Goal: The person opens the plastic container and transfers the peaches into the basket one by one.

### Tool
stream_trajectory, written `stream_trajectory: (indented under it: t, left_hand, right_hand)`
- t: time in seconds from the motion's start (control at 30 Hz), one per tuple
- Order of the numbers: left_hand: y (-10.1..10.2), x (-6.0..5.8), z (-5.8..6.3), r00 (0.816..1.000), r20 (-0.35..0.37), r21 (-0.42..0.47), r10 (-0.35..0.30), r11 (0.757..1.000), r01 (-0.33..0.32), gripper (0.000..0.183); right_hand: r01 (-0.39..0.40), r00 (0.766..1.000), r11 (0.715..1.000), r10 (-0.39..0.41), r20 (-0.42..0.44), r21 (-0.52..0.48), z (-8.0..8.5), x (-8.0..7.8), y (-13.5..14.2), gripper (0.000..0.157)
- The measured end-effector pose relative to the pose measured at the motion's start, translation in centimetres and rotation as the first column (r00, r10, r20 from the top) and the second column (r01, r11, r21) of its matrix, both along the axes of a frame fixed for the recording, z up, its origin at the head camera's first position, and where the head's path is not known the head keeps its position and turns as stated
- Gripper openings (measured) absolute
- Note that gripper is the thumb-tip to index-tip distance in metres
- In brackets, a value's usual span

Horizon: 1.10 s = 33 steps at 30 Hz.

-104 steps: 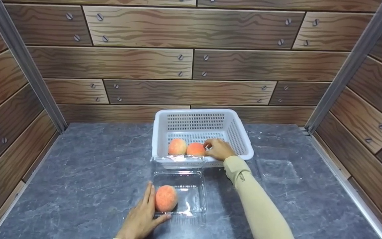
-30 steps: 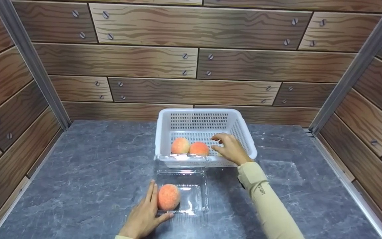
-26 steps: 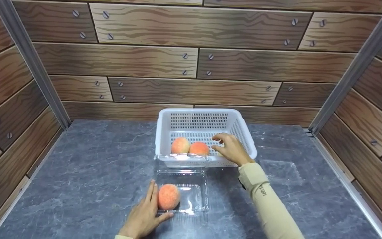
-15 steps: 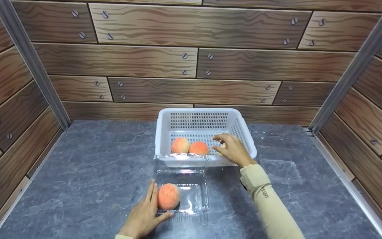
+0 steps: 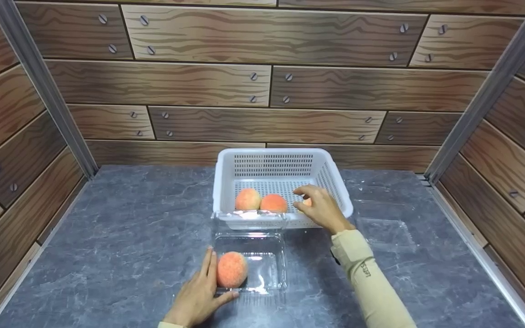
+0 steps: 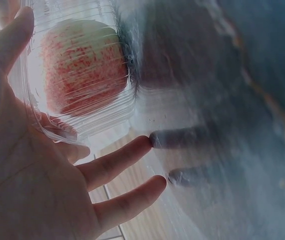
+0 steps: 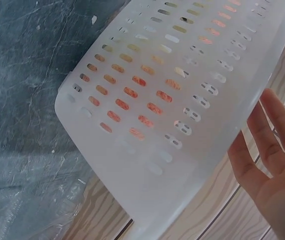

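Note:
My left hand (image 5: pixel 197 291) lies with straight fingers against the left side of a clear plastic clamshell box (image 5: pixel 265 269), its thumb at the front edge. One peach (image 5: pixel 232 269) sits in the left part of that box; the left wrist view shows the same peach (image 6: pixel 85 65) through the ribbed wall. My right hand (image 5: pixel 321 207) hovers inside the white basket (image 5: pixel 219 182), fingers loosely curved and apart. Beneath it a peach (image 5: pixel 307 202) is mostly hidden. Two more peaches, a pale one (image 5: pixel 248 199) and a redder one (image 5: pixel 273 203), lie to its left.
The box's raised clear lid (image 5: pixel 249 221) leans against the basket's front. Another clear plastic piece (image 5: pixel 388 233) lies on the grey marbled table (image 5: pixel 130 237) at right. Wood-patterned walls (image 5: pixel 262 82) and metal posts (image 5: pixel 43 91) bound the table.
My right hand has shifted right, away from the redder peach, its fingers spreading. The peach under it shows a little more now. My left hand stays at the box.

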<state>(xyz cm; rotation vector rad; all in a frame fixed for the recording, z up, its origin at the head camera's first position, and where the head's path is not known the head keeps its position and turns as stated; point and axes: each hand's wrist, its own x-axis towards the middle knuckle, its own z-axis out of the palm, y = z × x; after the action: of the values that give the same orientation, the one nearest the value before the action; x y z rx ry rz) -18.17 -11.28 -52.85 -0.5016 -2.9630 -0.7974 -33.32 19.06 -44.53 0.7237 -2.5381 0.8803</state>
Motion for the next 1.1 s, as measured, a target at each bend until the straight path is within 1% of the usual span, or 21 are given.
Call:
stream_trajectory:
  t: [0.33, 0.67, 0.87, 1.1]
  left_hand:
    - [0.0, 0.0, 0.1, 1.000, -0.002, -0.004, 0.005, 1.000, -0.005, 0.104]
    - [0.1, 0.0, 0.0, 1.000, -0.005, 0.001, 0.000, 1.000, 0.000, 0.104]
    - [0.1, 0.1, -0.1, 1.000, -0.027, 0.003, 0.001, 1.000, -0.001, 0.103]
    - [0.0, 0.0, 0.0, 1.000, -0.013, 0.004, 0.003, 1.000, -0.003, 0.104]
  right_hand:
    - [0.000, 1.000, 0.999, -0.001, -0.023, -0.047, -0.7, 0.9, 0.1, 0.027]
    - [-0.057, 0.996, 0.995, 0.051, -0.079, -0.080, -1.1, 1.2, 0.6, 0.024]
    - [-0.068, 0.995, 0.993, 0.060, -0.081, -0.098, -1.1, 1.6, 0.7, 0.025]
    - [-0.076, 0.995, 0.989, 0.066, -0.078, -0.127, -1.3, 2.1, 0.8, 0.023]
